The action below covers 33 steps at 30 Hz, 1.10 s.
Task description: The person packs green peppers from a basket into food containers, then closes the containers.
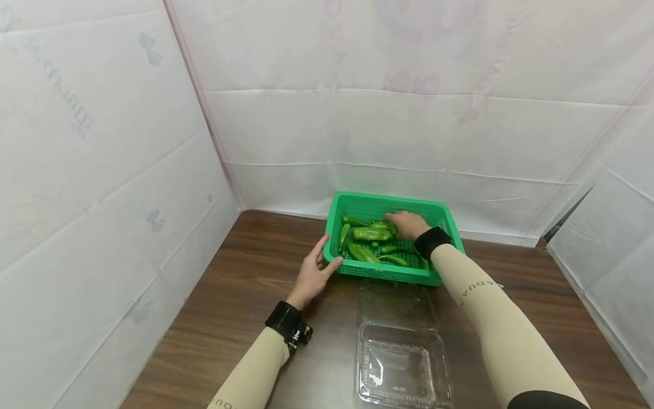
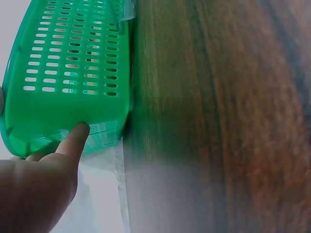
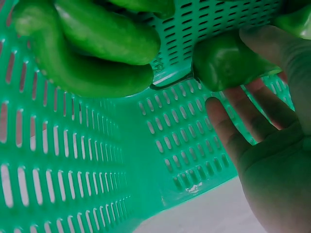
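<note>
A green plastic basket [image 1: 388, 274] with slotted walls holds several green peppers [image 1: 364, 253], some broad and some slender. My left hand [image 1: 313, 276] grips its near left corner, thumb on the front wall and fingers along the left side. In the left wrist view, a fingertip presses the basket's smooth corner [image 2: 58, 109]. My right hand [image 1: 409, 225] reaches inside, toward the back right. The right wrist view has that hand [image 3: 272, 141] with thumb and fingers around a green pepper [image 3: 226, 63]. Two longer peppers [image 3: 107, 34] lie by the wall there.
A clear plastic clamshell box [image 1: 403, 363] lies open on the brown wooden table [image 1: 230, 295], in front of the basket. White sheeting [image 1: 409, 142] rises behind the basket and at both sides of the table.
</note>
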### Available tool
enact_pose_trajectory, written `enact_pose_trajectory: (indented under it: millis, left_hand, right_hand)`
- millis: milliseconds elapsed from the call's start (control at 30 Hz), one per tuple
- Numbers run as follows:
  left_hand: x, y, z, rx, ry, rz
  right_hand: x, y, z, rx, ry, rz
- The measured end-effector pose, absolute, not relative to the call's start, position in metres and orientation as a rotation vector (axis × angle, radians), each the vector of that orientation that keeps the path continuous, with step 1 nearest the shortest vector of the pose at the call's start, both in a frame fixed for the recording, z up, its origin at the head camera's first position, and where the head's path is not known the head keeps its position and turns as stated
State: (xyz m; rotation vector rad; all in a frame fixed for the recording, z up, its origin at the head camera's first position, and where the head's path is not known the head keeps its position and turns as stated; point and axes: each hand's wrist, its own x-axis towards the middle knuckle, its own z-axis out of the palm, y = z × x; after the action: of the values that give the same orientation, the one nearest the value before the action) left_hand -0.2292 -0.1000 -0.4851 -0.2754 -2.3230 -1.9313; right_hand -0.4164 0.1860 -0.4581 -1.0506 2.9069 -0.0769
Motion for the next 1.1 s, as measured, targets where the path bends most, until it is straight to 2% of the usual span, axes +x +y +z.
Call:
enact_pose_trajectory:
  millis: [100,500,1100]
  left_hand:
    - [-0.239,-0.099,-0.499,-0.275,-2.319,-1.909]
    - [-0.243,-0.096,-0.499,-0.263,-2.336,-1.888]
    - [-0.242,-0.097,-0.501,-0.232,-2.321,-1.878]
  right_hand:
    - [-0.418,0.19,-0.458,-1.045,2.92,-0.088]
    - [-0.417,0.204,-0.449,-1.03,2.951,-0.122]
    - [-0.39,0.223,-0.401,-1.032,2.974,-0.224]
